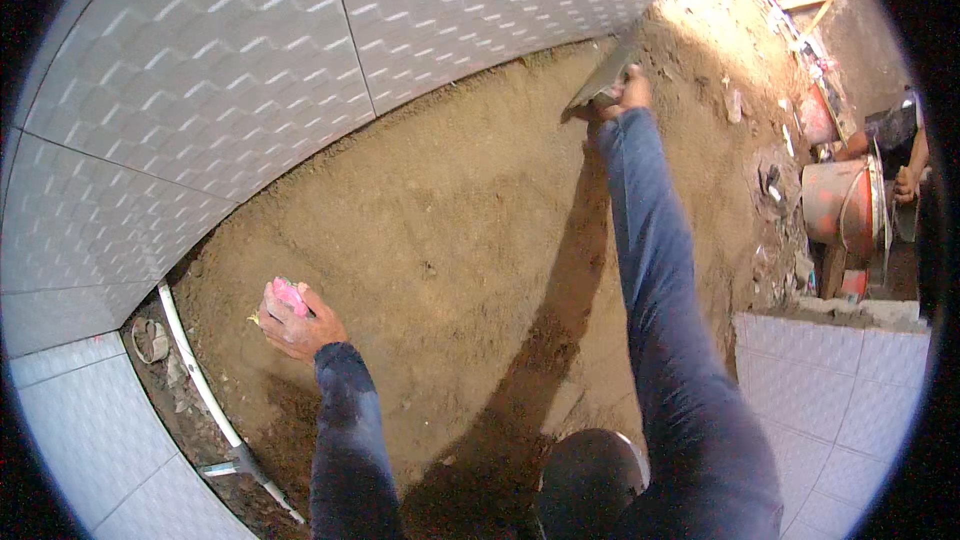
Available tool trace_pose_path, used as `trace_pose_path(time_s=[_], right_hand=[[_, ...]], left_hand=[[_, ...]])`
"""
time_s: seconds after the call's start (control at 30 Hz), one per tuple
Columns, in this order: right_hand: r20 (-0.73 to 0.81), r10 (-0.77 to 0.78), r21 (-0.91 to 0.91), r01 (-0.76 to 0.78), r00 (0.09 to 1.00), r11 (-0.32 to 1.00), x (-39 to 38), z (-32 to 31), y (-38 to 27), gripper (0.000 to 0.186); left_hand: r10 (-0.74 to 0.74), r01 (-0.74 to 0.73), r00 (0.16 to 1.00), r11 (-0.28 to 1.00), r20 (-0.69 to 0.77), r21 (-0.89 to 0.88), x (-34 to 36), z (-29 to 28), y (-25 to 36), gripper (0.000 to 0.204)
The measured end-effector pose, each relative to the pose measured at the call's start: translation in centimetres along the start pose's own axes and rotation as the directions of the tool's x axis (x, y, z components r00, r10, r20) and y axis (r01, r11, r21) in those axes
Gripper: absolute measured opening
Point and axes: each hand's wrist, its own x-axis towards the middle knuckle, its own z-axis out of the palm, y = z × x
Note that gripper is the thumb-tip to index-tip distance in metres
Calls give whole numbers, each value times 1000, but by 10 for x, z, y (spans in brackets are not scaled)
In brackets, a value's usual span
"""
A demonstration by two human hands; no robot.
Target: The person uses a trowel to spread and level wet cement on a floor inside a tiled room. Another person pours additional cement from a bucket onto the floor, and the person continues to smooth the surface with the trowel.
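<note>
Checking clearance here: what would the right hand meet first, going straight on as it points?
The right hand would probably meet the patterned tile wall, with its flat tool perhaps touching first; the exact gap is unclear.

You are on a building site, as shown by the bare sandy ground (430, 200) below your left fingers (272, 318), the patterned tiles (250, 60) beyond them, the exposed white pipe (198, 380) to their left, and the dirty bucket (828, 202) well right of your right fingers (634, 90).

A head-worn wide fisheye camera looks steeply down and forward, from fairly near, onto the sandy ground (430, 220).
</note>
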Motion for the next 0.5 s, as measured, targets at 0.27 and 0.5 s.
trace_pose_path(time_s=[0.27,0.5], right_hand=[[-92,-52,-279,24,994,960,-19,21,2,38],[-52,-567,-952,131,822,278,-38,-8,-61,52]], left_hand=[[25,-26,999,999,28,24,3,-7,-6,44],[42,-42,999,999,3,18,6,-6,-11,43]])
